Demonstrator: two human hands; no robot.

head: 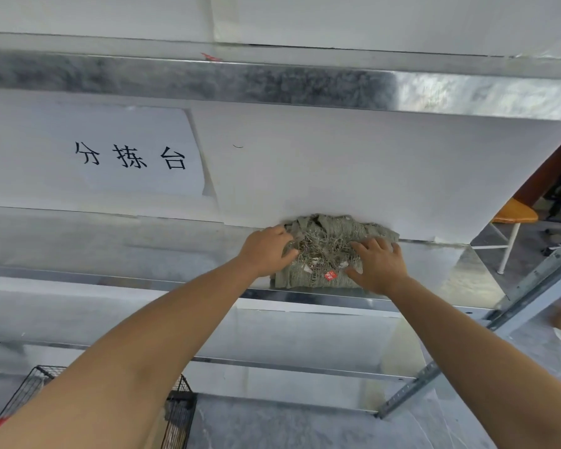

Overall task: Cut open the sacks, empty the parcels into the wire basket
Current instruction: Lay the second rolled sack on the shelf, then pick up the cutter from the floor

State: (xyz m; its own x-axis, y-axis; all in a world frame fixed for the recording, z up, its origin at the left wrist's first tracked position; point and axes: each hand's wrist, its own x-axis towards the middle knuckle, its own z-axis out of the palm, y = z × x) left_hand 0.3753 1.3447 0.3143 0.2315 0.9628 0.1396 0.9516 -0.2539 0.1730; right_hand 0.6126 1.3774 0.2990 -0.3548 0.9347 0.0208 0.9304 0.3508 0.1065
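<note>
A folded grey-green woven sack [324, 254] with frayed threads and a small red tag lies on the metal sorting table [143, 247], at the edge of white paper. My left hand [268, 251] rests on its left side, fingers bent over the frayed fabric. Fingers spread, my right hand [378, 265] presses flat on the sack's right side. The black wire basket [178, 413] stands on the floor at the lower left, mostly hidden behind my left forearm. No parcels are visible.
White paper sheets [337, 170] cover the table top, one printed with black characters [130, 155]. A metal ledge [208, 79] runs along the back. An orange stool [515, 218] stands at the right, and slotted metal frame legs [412, 390] slant down beneath the table.
</note>
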